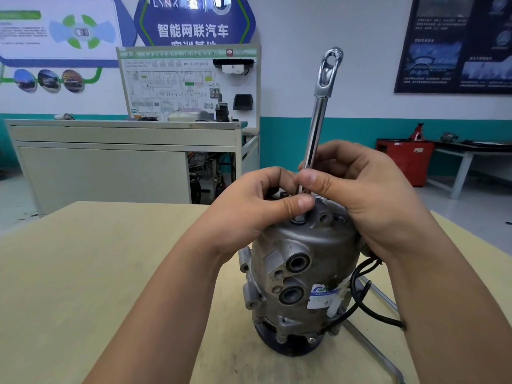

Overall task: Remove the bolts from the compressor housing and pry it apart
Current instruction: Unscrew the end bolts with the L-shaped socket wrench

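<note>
Two hands meet at the top of the compressor housing (pixel 302 261), which stands on end on the worktop (pixel 83 273), its dark pulley end down and two round ports facing the camera. The left hand (pixel 257 206) pinches the foot of a long chrome tool (pixel 318 112) between thumb and curled fingers, and the right hand (pixel 368 195) curls round the same shaft just above it; neither is spread wide. The tool rises nearly upright, leaning a little to the right, with its looped end high above the hands. Below the left thumb a small round metal part (pixel 297 219) sits in a recess of the top face; whether it is a bolt head or the tool's tip I cannot tell, since the thumb hides the join. The main risk, as I judge it, is a poor seat: if the tool leans while it is turned, it may slip out and round the bolt, and the knuckles are close to the cast edges. A second risk is tipping: the housing stands tall on a narrow base and no clamp shows, so a sideways pull on so long a lever could topple it. A black cable (pixel 360 275) loops beside the housing on the right, over a metal rod (pixel 383 296) lying on the worktop, and could snag a wrist or drag if the body turns.
</note>
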The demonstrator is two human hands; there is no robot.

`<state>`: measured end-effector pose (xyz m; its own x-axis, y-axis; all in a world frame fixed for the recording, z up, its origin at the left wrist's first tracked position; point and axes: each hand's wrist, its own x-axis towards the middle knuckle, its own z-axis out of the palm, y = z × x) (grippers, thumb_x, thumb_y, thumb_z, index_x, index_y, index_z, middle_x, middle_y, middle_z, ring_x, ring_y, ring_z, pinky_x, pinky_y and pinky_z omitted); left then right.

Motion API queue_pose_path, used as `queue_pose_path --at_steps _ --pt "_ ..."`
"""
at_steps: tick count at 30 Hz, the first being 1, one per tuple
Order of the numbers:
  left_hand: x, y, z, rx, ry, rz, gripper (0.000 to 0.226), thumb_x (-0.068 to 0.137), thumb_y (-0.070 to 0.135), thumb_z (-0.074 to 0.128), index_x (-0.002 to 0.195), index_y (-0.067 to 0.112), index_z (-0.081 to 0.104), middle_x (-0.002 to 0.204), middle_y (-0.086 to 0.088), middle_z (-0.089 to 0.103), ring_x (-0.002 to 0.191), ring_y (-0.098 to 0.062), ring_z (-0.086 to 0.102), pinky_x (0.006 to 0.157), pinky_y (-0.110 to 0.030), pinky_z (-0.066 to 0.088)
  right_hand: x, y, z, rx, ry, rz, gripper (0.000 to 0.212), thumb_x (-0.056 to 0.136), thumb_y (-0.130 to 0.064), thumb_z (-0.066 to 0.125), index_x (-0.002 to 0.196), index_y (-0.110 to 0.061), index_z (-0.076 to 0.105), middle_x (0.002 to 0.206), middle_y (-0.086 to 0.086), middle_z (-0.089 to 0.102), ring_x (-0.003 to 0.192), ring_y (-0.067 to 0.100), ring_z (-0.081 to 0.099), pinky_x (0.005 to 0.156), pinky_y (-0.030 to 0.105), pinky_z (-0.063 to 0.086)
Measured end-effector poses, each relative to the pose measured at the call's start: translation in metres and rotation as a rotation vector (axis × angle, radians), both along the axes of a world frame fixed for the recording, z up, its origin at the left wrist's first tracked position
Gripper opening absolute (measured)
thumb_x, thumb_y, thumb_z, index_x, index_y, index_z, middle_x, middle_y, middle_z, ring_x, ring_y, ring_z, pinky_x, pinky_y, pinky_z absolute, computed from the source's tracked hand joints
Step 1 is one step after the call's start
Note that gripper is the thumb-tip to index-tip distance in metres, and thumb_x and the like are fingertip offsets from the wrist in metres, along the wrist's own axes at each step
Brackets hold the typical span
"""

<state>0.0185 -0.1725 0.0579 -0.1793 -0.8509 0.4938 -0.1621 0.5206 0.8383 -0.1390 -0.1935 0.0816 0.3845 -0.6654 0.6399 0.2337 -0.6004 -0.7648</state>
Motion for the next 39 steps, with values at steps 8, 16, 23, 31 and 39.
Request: queue_pose_path --at_steps 8,16,23,31,39 --pt "0.0018 0.0015 0.0006 0.026 0.024 -0.091 0.017 0.084 0.024 0.059 0.095 0.019 0.071 0.094 0.001 0.071 0.095 -0.013 0.065 0.084 -0.023 0.050 0.0001 -0.0001 -0.0003 0.034 0.009 0.054 0.017 0.067 -0.016 0.062 0.083 -0.013 0.066 0.071 -0.005 0.072 0.072 0.005 0.068 0.065 0.015 0.052" --pt "0.0029 0.0000 -0.0012 0.035 0.032 -0.093 0.026 0.084 0.019 0.057 0.105 0.012 0.070 0.110 -0.011 0.070 0.106 -0.017 0.064 0.092 -0.027 0.050 -0.0030 -0.0018 -0.0010 0.062 0.036 0.110 0.017 0.072 -0.015 0.060 0.083 -0.018 0.072 0.080 0.001 0.074 0.078 0.011 0.070 0.067 0.018 0.053" --pt "0.0032 -0.0015 -0.0022 0.009 0.003 -0.019 0.043 0.073 0.025 0.068 0.098 -0.008 0.059 0.085 -0.005 0.067 0.083 -0.016 0.063 0.078 -0.028 0.050 -0.0007 -0.0009 -0.0011 -0.007 0.050 -0.012 0.026 0.051 -0.033 0.074 0.074 -0.021 0.069 0.073 -0.006 0.069 0.073 0.006 0.065 0.070 0.018 0.054" --pt "0.0022 -0.0010 -0.0017 0.014 0.031 -0.009 0.044 0.072 0.025 0.069 0.101 -0.007 0.060 0.087 -0.006 0.067 0.084 -0.017 0.063 0.078 -0.026 0.050 -0.0001 -0.0027 -0.0029 -0.034 0.048 -0.021 0.024 0.056 -0.032 0.072 0.077 -0.022 0.065 0.073 -0.003 0.070 0.072 0.009 0.066 0.069 0.023 0.055" --pt "0.0042 -0.0041 -0.0043 0.047 0.085 -0.104 0.031 0.085 0.017 0.055 0.113 0.009 0.066 0.112 -0.006 0.070 0.110 -0.017 0.063 0.094 -0.026 0.049 -0.0007 -0.0045 -0.0025 0.046 -0.004 0.046 0.019 0.069 -0.012 0.065 0.086 -0.018 0.061 0.075 -0.002 0.073 0.072 0.008 0.068 0.066 0.018 0.054"
